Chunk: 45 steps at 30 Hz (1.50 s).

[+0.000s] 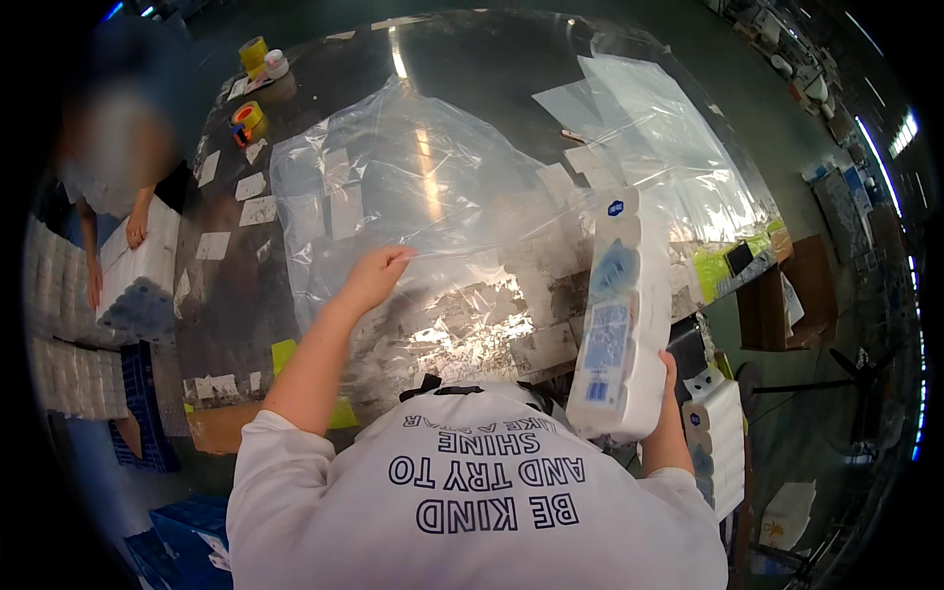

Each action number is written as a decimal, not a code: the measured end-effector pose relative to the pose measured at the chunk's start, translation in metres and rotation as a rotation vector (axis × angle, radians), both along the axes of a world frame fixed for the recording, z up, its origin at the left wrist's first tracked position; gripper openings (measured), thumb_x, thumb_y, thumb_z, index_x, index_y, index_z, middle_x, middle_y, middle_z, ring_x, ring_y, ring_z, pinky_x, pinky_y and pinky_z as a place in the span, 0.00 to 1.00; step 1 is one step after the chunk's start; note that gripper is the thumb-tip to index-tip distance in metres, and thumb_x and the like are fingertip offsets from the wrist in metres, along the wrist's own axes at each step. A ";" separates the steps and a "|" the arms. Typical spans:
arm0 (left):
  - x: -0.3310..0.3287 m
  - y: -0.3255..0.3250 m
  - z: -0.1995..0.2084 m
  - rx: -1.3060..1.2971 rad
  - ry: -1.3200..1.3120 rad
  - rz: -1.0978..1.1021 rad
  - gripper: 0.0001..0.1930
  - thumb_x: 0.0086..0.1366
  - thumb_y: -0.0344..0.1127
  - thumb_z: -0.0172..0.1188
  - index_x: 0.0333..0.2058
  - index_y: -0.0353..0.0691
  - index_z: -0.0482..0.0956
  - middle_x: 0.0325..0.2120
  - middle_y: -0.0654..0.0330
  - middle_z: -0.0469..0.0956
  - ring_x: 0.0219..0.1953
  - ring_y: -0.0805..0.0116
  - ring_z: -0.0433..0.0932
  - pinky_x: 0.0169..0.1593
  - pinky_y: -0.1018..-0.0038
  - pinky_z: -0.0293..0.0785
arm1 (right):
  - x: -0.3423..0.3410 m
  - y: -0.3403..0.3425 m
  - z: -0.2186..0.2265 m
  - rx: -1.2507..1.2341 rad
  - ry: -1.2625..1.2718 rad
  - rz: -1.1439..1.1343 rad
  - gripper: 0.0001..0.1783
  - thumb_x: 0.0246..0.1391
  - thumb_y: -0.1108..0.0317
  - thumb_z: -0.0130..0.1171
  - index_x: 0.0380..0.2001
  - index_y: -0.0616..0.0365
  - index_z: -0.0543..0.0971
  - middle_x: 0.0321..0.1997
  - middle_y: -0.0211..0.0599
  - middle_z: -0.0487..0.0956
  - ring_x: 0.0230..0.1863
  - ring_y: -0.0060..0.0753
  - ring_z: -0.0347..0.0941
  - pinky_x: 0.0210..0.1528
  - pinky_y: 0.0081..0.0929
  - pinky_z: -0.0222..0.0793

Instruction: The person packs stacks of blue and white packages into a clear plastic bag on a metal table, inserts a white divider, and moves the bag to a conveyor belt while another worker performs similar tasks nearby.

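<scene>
- Left hand (378,275) at 9 o'clock pinched clear film (388,167).
- Right hand (669,374) at 4 o'clock gripped a white pack (637,315).
- Yellow tape (257,113) lay on the table (482,74) at 10 o'clock.

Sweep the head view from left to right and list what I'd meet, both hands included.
Co-worker's white pack → nearer yellow tape roll → left hand → long white wrapped pack, with the right hand at its right edge → open cardboard box.
</scene>
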State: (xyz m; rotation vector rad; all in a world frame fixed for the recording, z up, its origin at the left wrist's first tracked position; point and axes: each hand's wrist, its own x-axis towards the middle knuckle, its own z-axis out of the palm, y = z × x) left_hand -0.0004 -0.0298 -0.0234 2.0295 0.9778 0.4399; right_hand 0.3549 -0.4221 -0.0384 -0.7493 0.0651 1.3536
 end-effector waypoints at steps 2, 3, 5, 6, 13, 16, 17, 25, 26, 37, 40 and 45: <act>0.007 0.009 0.002 -0.034 -0.026 0.002 0.15 0.69 0.39 0.50 0.46 0.39 0.81 0.19 0.68 0.68 0.23 0.76 0.66 0.29 0.75 0.65 | 0.004 -0.006 0.003 0.062 -0.007 0.085 0.33 0.51 0.57 0.57 0.60 0.58 0.67 0.54 0.48 0.76 0.53 0.47 0.73 0.58 0.43 0.68; 0.008 0.012 0.005 -0.056 -0.040 0.008 0.15 0.69 0.39 0.50 0.46 0.39 0.81 0.18 0.69 0.65 0.22 0.78 0.63 0.28 0.76 0.63 | 0.009 -0.004 0.005 0.064 -0.013 0.136 0.33 0.52 0.57 0.57 0.60 0.58 0.67 0.54 0.48 0.76 0.53 0.47 0.73 0.58 0.43 0.68; 0.017 0.019 0.019 -0.195 -0.054 0.052 0.15 0.69 0.39 0.50 0.47 0.41 0.81 0.18 0.70 0.64 0.22 0.79 0.62 0.28 0.77 0.63 | 0.009 0.004 0.003 0.033 -0.017 0.239 0.33 0.52 0.57 0.56 0.61 0.57 0.67 0.54 0.47 0.76 0.53 0.47 0.73 0.58 0.42 0.68; 0.023 0.019 0.031 -0.264 -0.056 0.069 0.15 0.69 0.39 0.50 0.48 0.42 0.81 0.18 0.70 0.64 0.22 0.80 0.62 0.28 0.78 0.62 | 0.006 0.012 -0.002 0.009 -0.005 0.283 0.33 0.53 0.58 0.56 0.61 0.57 0.67 0.54 0.47 0.76 0.53 0.46 0.73 0.57 0.42 0.68; 0.035 -0.045 0.122 -0.146 -0.188 -0.292 0.16 0.70 0.36 0.48 0.52 0.42 0.78 0.28 0.62 0.78 0.31 0.74 0.73 0.39 0.75 0.71 | -0.047 0.099 -0.043 0.012 0.050 0.470 0.32 0.55 0.58 0.55 0.62 0.55 0.65 0.54 0.46 0.75 0.54 0.45 0.73 0.56 0.41 0.68; 0.037 -0.089 0.147 -0.174 -0.159 -0.599 0.16 0.70 0.37 0.48 0.53 0.43 0.77 0.45 0.53 0.80 0.45 0.60 0.78 0.51 0.70 0.71 | -0.080 0.163 -0.045 0.141 0.080 0.433 0.31 0.56 0.59 0.55 0.63 0.54 0.65 0.54 0.45 0.75 0.54 0.44 0.73 0.56 0.40 0.69; 0.041 -0.101 0.157 -0.186 -0.087 -0.696 0.17 0.70 0.38 0.47 0.53 0.42 0.76 0.48 0.51 0.79 0.49 0.57 0.78 0.54 0.69 0.70 | -0.089 0.188 -0.044 0.193 0.089 0.392 0.31 0.56 0.59 0.54 0.63 0.53 0.64 0.55 0.45 0.75 0.54 0.44 0.73 0.56 0.40 0.69; 0.077 -0.156 0.151 -0.406 -0.132 -0.919 0.18 0.70 0.38 0.48 0.55 0.46 0.75 0.48 0.51 0.78 0.50 0.56 0.76 0.53 0.70 0.70 | -0.172 0.357 -0.060 0.203 -0.369 0.488 0.31 0.59 0.60 0.53 0.65 0.51 0.63 0.55 0.43 0.75 0.54 0.42 0.72 0.54 0.39 0.69; 0.078 -0.155 0.139 -0.426 -0.138 -0.861 0.17 0.70 0.38 0.48 0.54 0.45 0.76 0.48 0.51 0.78 0.49 0.56 0.76 0.52 0.70 0.70 | -0.180 0.363 -0.065 0.187 -0.530 0.560 0.30 0.59 0.60 0.53 0.65 0.50 0.63 0.55 0.43 0.75 0.54 0.42 0.72 0.54 0.38 0.69; 0.028 -0.114 -0.022 -0.365 -0.059 -0.175 0.15 0.67 0.37 0.51 0.48 0.41 0.80 0.43 0.51 0.81 0.47 0.62 0.79 0.51 0.72 0.71 | -0.115 0.211 -0.070 -0.012 -1.254 1.214 0.22 0.56 0.58 0.58 0.50 0.58 0.77 0.51 0.43 0.79 0.51 0.38 0.73 0.54 0.32 0.66; 0.020 -0.114 -0.047 -0.340 -0.038 -0.111 0.14 0.67 0.39 0.51 0.46 0.41 0.81 0.43 0.52 0.81 0.46 0.61 0.79 0.50 0.71 0.72 | -0.031 0.175 -0.029 -0.247 -1.156 0.906 0.19 0.57 0.66 0.58 0.51 0.62 0.77 0.42 0.37 0.82 0.46 0.26 0.77 0.53 0.24 0.68; 0.032 -0.116 -0.054 -0.182 0.147 -0.206 0.15 0.67 0.38 0.50 0.46 0.42 0.81 0.43 0.50 0.80 0.46 0.54 0.78 0.50 0.67 0.72 | 0.157 0.086 -0.015 -0.641 -1.584 -0.192 0.22 0.55 0.66 0.56 0.51 0.65 0.75 0.46 0.42 0.80 0.48 0.34 0.76 0.53 0.28 0.67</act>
